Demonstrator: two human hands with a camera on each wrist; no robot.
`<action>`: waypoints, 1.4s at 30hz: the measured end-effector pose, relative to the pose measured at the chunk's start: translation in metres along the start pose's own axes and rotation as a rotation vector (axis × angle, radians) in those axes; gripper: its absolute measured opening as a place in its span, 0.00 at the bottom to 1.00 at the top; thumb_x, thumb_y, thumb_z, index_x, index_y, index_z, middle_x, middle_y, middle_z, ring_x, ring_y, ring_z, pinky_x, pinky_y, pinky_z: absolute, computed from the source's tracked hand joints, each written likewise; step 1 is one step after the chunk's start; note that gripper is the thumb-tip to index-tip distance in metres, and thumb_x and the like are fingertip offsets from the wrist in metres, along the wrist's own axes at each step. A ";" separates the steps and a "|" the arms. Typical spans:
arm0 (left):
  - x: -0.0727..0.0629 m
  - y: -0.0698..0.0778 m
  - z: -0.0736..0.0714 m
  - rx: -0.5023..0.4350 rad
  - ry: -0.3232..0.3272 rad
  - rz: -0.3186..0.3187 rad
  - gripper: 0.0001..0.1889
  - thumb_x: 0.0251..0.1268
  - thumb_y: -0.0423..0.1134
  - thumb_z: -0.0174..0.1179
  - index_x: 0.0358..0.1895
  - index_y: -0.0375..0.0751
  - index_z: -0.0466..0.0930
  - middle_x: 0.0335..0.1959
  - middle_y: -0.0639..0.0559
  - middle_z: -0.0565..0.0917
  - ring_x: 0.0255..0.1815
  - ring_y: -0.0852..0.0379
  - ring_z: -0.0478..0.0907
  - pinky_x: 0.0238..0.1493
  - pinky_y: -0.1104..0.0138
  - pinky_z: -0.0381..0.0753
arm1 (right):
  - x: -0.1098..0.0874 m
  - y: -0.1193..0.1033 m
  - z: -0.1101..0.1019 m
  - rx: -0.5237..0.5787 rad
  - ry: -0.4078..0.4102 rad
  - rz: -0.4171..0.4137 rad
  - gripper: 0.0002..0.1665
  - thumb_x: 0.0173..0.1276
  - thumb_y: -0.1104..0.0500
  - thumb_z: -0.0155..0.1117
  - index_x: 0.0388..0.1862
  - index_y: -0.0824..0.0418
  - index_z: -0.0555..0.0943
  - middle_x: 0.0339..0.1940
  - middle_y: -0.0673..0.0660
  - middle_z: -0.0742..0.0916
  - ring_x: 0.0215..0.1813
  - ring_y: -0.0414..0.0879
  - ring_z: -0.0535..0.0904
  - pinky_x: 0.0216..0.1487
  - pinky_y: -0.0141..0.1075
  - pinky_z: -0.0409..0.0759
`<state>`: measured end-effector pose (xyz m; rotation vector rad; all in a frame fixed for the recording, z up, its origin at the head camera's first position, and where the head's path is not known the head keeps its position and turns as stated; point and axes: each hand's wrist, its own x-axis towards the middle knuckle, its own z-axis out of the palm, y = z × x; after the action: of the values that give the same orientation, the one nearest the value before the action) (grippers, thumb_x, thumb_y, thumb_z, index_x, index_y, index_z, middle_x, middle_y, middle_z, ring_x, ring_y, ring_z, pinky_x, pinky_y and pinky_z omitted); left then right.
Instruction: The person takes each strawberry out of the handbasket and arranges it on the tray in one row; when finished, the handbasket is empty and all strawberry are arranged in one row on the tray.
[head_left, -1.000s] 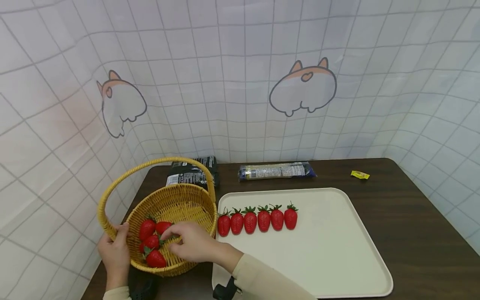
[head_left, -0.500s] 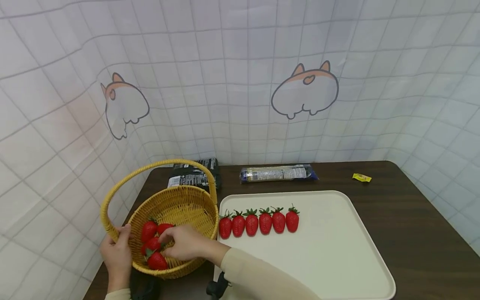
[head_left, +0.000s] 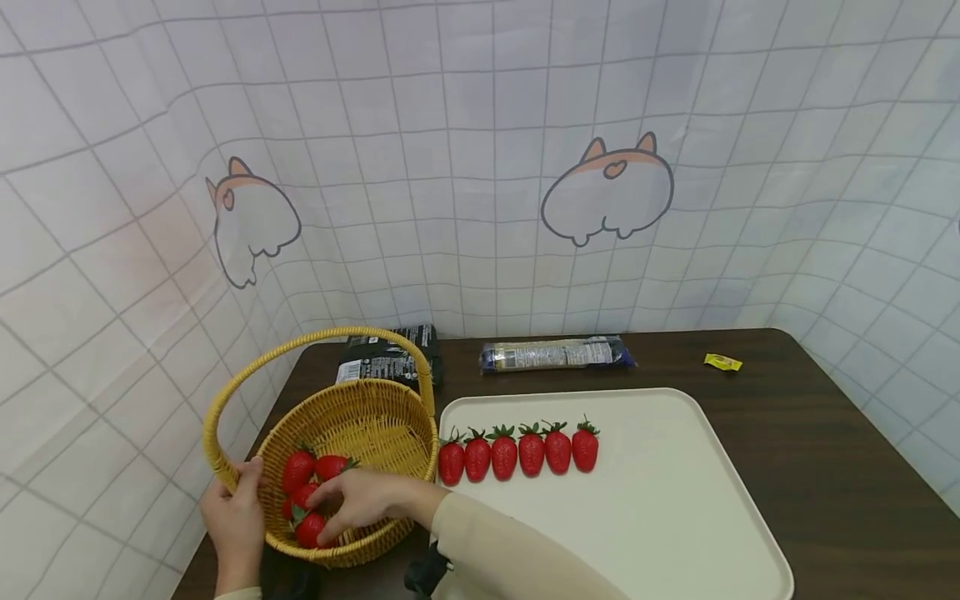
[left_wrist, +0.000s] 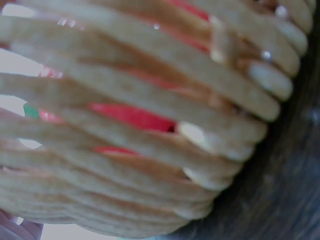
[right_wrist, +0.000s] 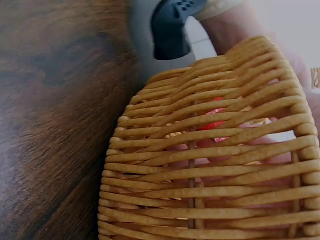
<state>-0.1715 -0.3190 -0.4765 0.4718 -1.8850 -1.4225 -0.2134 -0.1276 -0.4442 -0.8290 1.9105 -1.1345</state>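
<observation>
My left hand (head_left: pixel 234 517) grips the left rim of the yellow wicker basket (head_left: pixel 386 417), right by the foot of its tall handle. Inside, several red strawberries (head_left: pixel 298 471) with green leaves lie bunched at the left. My right hand (head_left: pixel 367 498) reaches over the basket's right side, its thumb and forefinger around the frontmost strawberry (head_left: pixel 309 529). On the white tray (head_left: pixel 637 508), a row of several strawberries (head_left: pixel 531 452) lies along the upper left, leaves pointing away. Both wrist views mostly show the basket's woven wall (right_wrist: pixel 215 185), with red showing through the gaps.
Behind the basket lies a black packet (head_left: pixel 390 362). A long clear-and-blue packet (head_left: pixel 555 354) lies behind the tray, and a small yellow wrapper (head_left: pixel 723 362) at the back right. A tiled-pattern curtain (head_left: pixel 480 208) surrounds the dark wooden table (head_left: pixel 840 483).
My right hand has shifted left and toward me inside the basket, thumb and forefinger coming around the front strawberry. My left hand keeps its hold, and the tray's row is unchanged.
</observation>
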 end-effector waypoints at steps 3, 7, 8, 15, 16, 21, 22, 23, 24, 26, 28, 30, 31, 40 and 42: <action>-0.001 0.002 0.000 0.009 0.003 0.001 0.15 0.67 0.36 0.61 0.31 0.23 0.77 0.14 0.64 0.77 0.17 0.62 0.65 0.21 0.71 0.61 | 0.003 0.000 -0.001 0.029 -0.073 0.017 0.28 0.64 0.64 0.67 0.63 0.57 0.77 0.52 0.44 0.83 0.49 0.34 0.75 0.53 0.30 0.73; -0.003 0.004 0.000 -0.001 0.006 -0.001 0.15 0.67 0.36 0.61 0.31 0.22 0.76 0.15 0.65 0.78 0.19 0.64 0.69 0.24 0.73 0.63 | 0.006 0.001 0.001 0.086 -0.134 0.029 0.27 0.65 0.68 0.64 0.64 0.58 0.76 0.45 0.48 0.83 0.42 0.37 0.76 0.43 0.32 0.79; -0.003 0.004 0.000 -0.003 0.005 0.002 0.15 0.68 0.35 0.61 0.31 0.22 0.76 0.15 0.64 0.78 0.21 0.64 0.70 0.25 0.73 0.64 | 0.006 0.001 0.002 0.101 -0.141 0.029 0.27 0.64 0.69 0.64 0.63 0.58 0.77 0.44 0.48 0.83 0.40 0.37 0.76 0.40 0.33 0.80; -0.002 0.007 0.001 -0.007 0.008 0.020 0.15 0.68 0.36 0.61 0.31 0.22 0.76 0.15 0.63 0.77 0.20 0.63 0.70 0.25 0.73 0.65 | 0.007 -0.001 0.001 0.100 -0.154 0.009 0.27 0.64 0.71 0.63 0.62 0.58 0.77 0.42 0.49 0.83 0.38 0.37 0.76 0.36 0.32 0.79; -0.002 0.008 0.001 -0.005 0.007 0.015 0.15 0.68 0.36 0.61 0.31 0.22 0.76 0.14 0.63 0.77 0.19 0.63 0.69 0.24 0.73 0.64 | 0.007 -0.001 0.001 0.092 -0.164 0.004 0.28 0.64 0.72 0.63 0.63 0.58 0.77 0.42 0.49 0.82 0.38 0.37 0.76 0.36 0.31 0.79; -0.003 0.006 -0.001 0.002 0.001 0.003 0.16 0.68 0.37 0.61 0.31 0.22 0.76 0.14 0.63 0.77 0.17 0.62 0.66 0.23 0.72 0.62 | 0.006 0.000 0.002 0.084 -0.192 -0.012 0.27 0.64 0.72 0.62 0.62 0.58 0.76 0.40 0.49 0.80 0.36 0.38 0.74 0.34 0.29 0.76; -0.003 0.006 -0.001 0.005 0.001 0.003 0.16 0.68 0.37 0.61 0.31 0.22 0.76 0.14 0.63 0.77 0.17 0.62 0.66 0.23 0.72 0.62 | 0.006 0.000 0.002 0.082 -0.190 -0.018 0.27 0.64 0.72 0.63 0.62 0.59 0.76 0.39 0.49 0.80 0.35 0.38 0.74 0.34 0.29 0.75; -0.003 0.006 -0.001 0.006 0.001 0.006 0.16 0.68 0.37 0.61 0.31 0.22 0.76 0.14 0.63 0.77 0.18 0.62 0.67 0.23 0.72 0.62 | 0.006 0.001 0.002 0.090 -0.190 -0.023 0.26 0.64 0.72 0.63 0.61 0.59 0.77 0.39 0.48 0.80 0.35 0.38 0.74 0.33 0.29 0.75; -0.003 0.005 -0.001 0.007 0.001 0.009 0.16 0.68 0.37 0.61 0.31 0.23 0.76 0.14 0.64 0.77 0.18 0.62 0.67 0.23 0.72 0.62 | 0.007 0.001 0.002 0.094 -0.192 -0.028 0.26 0.64 0.72 0.63 0.61 0.60 0.77 0.39 0.48 0.81 0.34 0.38 0.74 0.32 0.29 0.75; -0.003 0.005 -0.001 0.012 0.004 0.016 0.16 0.68 0.37 0.61 0.31 0.23 0.76 0.14 0.64 0.77 0.18 0.62 0.68 0.23 0.72 0.63 | 0.008 0.001 0.002 0.096 -0.198 -0.042 0.24 0.65 0.72 0.62 0.60 0.61 0.77 0.41 0.47 0.82 0.36 0.36 0.75 0.33 0.28 0.75; -0.003 0.006 -0.001 0.016 0.010 0.021 0.15 0.68 0.37 0.61 0.30 0.24 0.77 0.15 0.64 0.76 0.19 0.63 0.69 0.23 0.72 0.63 | 0.008 0.002 0.001 0.102 -0.207 -0.055 0.23 0.66 0.72 0.61 0.60 0.62 0.77 0.43 0.47 0.83 0.37 0.35 0.76 0.34 0.28 0.75; -0.004 0.007 -0.001 0.014 0.012 0.022 0.15 0.68 0.37 0.62 0.30 0.24 0.77 0.15 0.65 0.76 0.19 0.63 0.70 0.24 0.72 0.64 | 0.008 0.002 0.001 0.098 -0.205 -0.067 0.22 0.65 0.72 0.61 0.59 0.63 0.78 0.43 0.47 0.84 0.39 0.35 0.78 0.35 0.27 0.76; -0.004 0.007 -0.001 0.008 0.011 0.021 0.15 0.67 0.37 0.62 0.30 0.24 0.77 0.15 0.65 0.76 0.19 0.64 0.70 0.24 0.72 0.64 | 0.008 0.002 0.001 0.095 -0.200 -0.073 0.22 0.65 0.72 0.62 0.58 0.64 0.78 0.42 0.47 0.84 0.39 0.35 0.78 0.36 0.27 0.76; -0.003 0.008 -0.001 -0.004 0.008 0.011 0.14 0.67 0.36 0.62 0.30 0.25 0.76 0.15 0.63 0.78 0.19 0.64 0.71 0.22 0.72 0.64 | 0.002 0.003 0.001 0.137 -0.023 -0.101 0.17 0.63 0.71 0.63 0.51 0.63 0.81 0.36 0.47 0.83 0.36 0.37 0.77 0.34 0.30 0.77; -0.002 0.007 -0.001 -0.001 0.003 0.006 0.14 0.67 0.36 0.62 0.29 0.26 0.76 0.15 0.63 0.78 0.19 0.64 0.72 0.21 0.72 0.63 | 0.001 0.003 0.001 0.176 0.069 -0.098 0.16 0.62 0.70 0.63 0.48 0.60 0.82 0.35 0.46 0.83 0.33 0.37 0.76 0.32 0.33 0.78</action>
<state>-0.1680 -0.3160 -0.4706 0.4676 -1.8819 -1.4179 -0.2136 -0.1272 -0.4475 -0.8027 1.8106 -1.3850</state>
